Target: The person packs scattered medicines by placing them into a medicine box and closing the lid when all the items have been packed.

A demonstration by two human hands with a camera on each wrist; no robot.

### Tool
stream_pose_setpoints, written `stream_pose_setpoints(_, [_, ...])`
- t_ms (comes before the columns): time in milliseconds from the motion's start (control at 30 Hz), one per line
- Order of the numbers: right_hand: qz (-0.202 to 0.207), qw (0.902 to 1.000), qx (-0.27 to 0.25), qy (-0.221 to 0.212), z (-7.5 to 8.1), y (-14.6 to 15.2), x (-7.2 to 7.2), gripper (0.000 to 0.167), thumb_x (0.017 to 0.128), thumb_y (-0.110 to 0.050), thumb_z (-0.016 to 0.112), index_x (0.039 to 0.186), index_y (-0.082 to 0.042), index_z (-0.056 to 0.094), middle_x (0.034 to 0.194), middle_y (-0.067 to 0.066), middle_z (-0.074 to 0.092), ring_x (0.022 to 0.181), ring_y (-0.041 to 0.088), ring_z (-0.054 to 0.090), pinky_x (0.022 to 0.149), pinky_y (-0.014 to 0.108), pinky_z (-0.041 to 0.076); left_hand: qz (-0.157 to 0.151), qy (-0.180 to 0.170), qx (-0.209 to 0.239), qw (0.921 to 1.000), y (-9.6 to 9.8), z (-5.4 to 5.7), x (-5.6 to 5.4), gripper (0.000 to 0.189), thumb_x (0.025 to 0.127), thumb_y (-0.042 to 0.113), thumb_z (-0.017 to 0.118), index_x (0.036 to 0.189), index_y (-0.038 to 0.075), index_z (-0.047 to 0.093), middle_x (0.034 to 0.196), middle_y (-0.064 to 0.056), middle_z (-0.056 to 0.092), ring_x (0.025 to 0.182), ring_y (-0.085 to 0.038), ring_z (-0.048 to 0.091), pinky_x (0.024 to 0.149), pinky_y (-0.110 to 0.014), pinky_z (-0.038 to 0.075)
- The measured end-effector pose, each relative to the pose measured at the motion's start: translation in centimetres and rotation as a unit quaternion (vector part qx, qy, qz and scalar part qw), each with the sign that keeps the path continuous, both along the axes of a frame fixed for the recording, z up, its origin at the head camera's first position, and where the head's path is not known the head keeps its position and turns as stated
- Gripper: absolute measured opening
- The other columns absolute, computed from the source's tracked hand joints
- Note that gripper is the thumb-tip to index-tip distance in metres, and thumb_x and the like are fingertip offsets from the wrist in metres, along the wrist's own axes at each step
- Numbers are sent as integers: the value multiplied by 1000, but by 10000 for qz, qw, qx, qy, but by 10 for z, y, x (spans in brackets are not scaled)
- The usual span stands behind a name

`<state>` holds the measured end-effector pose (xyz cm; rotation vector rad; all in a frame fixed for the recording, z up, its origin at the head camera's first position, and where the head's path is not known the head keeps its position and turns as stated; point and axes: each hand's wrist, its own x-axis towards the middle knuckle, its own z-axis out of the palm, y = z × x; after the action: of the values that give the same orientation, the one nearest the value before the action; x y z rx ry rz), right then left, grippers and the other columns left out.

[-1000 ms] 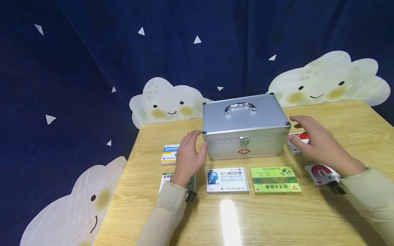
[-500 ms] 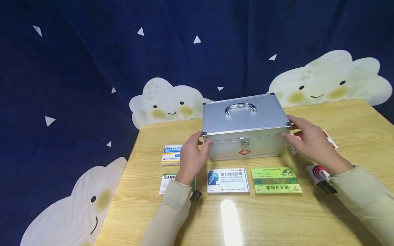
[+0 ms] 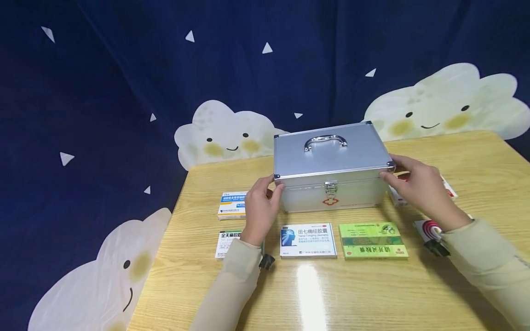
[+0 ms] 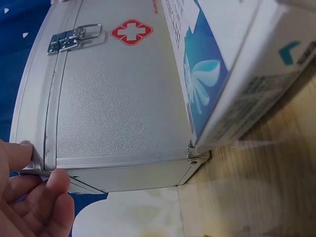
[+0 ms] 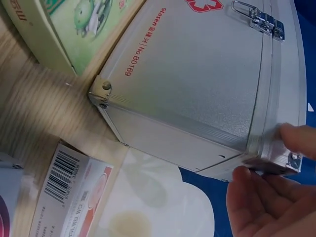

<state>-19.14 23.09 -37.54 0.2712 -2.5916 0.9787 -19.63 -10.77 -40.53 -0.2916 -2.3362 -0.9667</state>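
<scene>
A silver first-aid box (image 3: 331,158) with a chrome handle, a front latch and a red cross stands on the table with its lid down. My left hand (image 3: 262,207) grips the lid's front left corner. In the left wrist view its thumb (image 4: 19,154) lies on the lid's front, with the fingers curled at the side. At the opposite front corner, my right hand (image 3: 422,188) holds the lid likewise, its thumb (image 5: 298,139) on the front. The latch (image 4: 74,38) shows between the hands. Whether its catch is fastened cannot be told.
In front of the box lie a white-and-blue medicine box (image 3: 308,240) and a green one (image 3: 373,241). More medicine boxes lie at the left, including a blue-and-white one (image 3: 232,205), and at the right, partly behind my arms. A dark blue curtain (image 3: 232,55) hangs behind the table.
Both hands have moved inward from beside the first-aid box onto the front corners of its lid, and now grip it. The box and medicine boxes stay where they were.
</scene>
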Motion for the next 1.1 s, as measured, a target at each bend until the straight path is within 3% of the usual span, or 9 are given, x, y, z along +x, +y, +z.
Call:
stream_pose_setpoints(200, [-118,9998,-33,-134,-5,1,1,46,89,-22,73,122,9,61,107,34,69,88,49,70,54,7,44,-16,-143,-112,9998,-2,1,-1,24,92,25,71,107,7,74,102,-8,76,64,-14,64,58,-22,50])
stream_pose_setpoints(367, [-237,9992,68,-310,-7,2,1,38,90,-26,73,108,6,65,102,32,70,90,48,70,55,17,50,-29,-307,-294,9991,-4,2,-3,23,94,29,68,103,9,75,103,-7,76,65,-16,64,59,-23,48])
stream_pose_setpoints(667, [-207,9985,20,-503,-5,2,1,44,90,-29,73,116,6,65,108,32,70,93,48,71,53,11,46,2,-259,-484,9985,-5,4,-1,23,95,28,67,102,8,74,104,-8,76,67,-19,66,60,-26,50])
stream_pose_setpoints(900, [-187,9987,42,-474,-3,2,1,42,90,-29,73,114,5,65,109,32,70,93,48,70,52,11,45,-3,-262,-552,9981,-5,8,0,22,95,27,67,102,7,75,103,-7,76,68,-19,66,60,-26,49])
stream_pose_setpoints(1100, [-141,9988,92,-468,1,3,3,43,91,-31,72,113,5,65,108,32,69,91,48,71,53,18,51,3,-260,-602,9978,-4,12,2,22,95,26,67,100,7,75,102,-8,76,70,-21,67,61,-27,50])
